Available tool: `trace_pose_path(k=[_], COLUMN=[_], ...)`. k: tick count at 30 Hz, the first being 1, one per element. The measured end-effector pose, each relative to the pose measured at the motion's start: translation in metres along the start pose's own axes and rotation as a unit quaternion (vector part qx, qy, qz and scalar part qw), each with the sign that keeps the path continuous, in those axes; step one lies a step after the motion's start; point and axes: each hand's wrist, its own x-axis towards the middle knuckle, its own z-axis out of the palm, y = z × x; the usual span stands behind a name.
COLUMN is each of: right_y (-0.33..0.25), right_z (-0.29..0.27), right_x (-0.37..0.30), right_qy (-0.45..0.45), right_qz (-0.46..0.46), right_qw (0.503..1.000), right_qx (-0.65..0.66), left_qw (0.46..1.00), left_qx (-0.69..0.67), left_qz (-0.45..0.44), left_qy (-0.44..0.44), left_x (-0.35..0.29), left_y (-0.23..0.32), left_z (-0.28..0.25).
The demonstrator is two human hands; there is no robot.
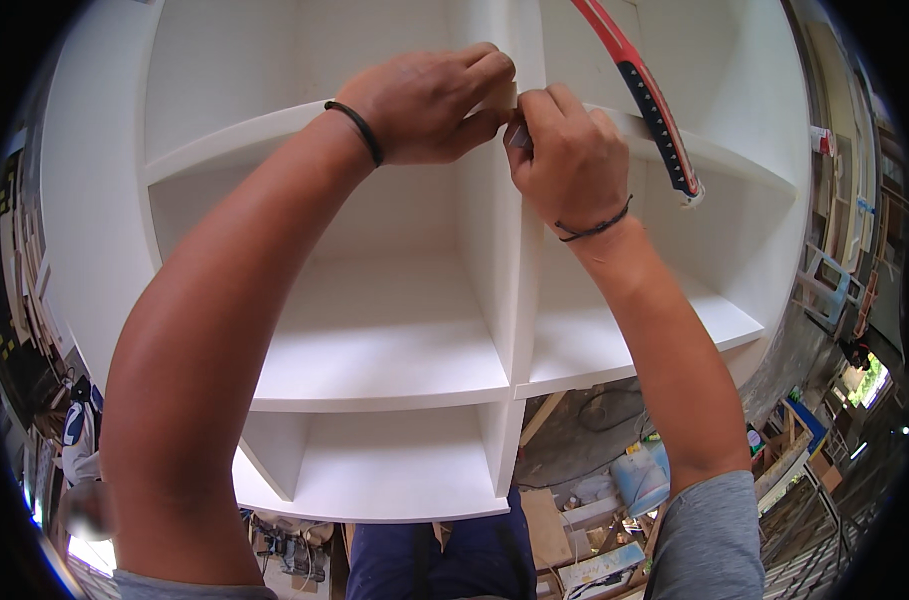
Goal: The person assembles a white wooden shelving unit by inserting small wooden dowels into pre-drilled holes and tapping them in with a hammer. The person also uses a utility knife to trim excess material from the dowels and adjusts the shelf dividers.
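Note:
Both hands meet at the front edge of the upright divider (519, 330) of a white shelf unit. My left hand (424, 105) is closed in a pinch, its fingertips at a small pale piece on the edge. Just right of it, my right hand (572, 150) is curled closed with its knuckles up. A bit of something small and greyish (519, 135) shows between its thumb and fingers; its kind is hidden. To the right of that hand, a curved red and black tool handle (654, 115) slants down across the upper right compartment; the tool's other end is out of view.
White shelves (394, 385) form several open compartments around my arms. Below right lie a blue-white container (639, 478), cardboard (546, 530) and scraps on the floor. Boards and frames (834, 280) lean along the far right; stacked panels (29, 270) stand at far left.

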Motion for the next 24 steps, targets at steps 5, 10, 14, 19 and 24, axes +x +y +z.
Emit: trace_pose_path(k=[5, 10, 14, 19, 24], right_y=[0.004, 0.002, 0.001, 0.013, 0.013], right_z=[0.001, -0.009, -0.024, -0.03, -0.018], right_x=[0.001, -0.008, -0.016, -0.003, 0.001], right_qy=[0.003, -0.049, -0.103, -0.051, -0.075], right_qz=[-0.017, 0.042, 0.135, 0.128, 0.123], right_qw=[1.0, 0.989, 0.963, 0.963, 0.962], right_qx=[0.022, 0.134, 0.211, 0.23, 0.233], left_qw=[1.0, 0.998, 0.998, 0.997, 0.999], left_qx=[-0.018, -0.018, -0.013, -0.024, -0.012], left_qz=[0.019, 0.048, 0.049, 0.07, 0.046], left_qy=[0.014, 0.026, 0.035, 0.034, 0.021], left_x=[-0.001, -0.001, -0.003, -0.002, -0.002], left_y=[-0.002, -0.003, -0.006, -0.007, -0.005], left_z=[-0.001, 0.0, 0.003, 0.003, 0.002])
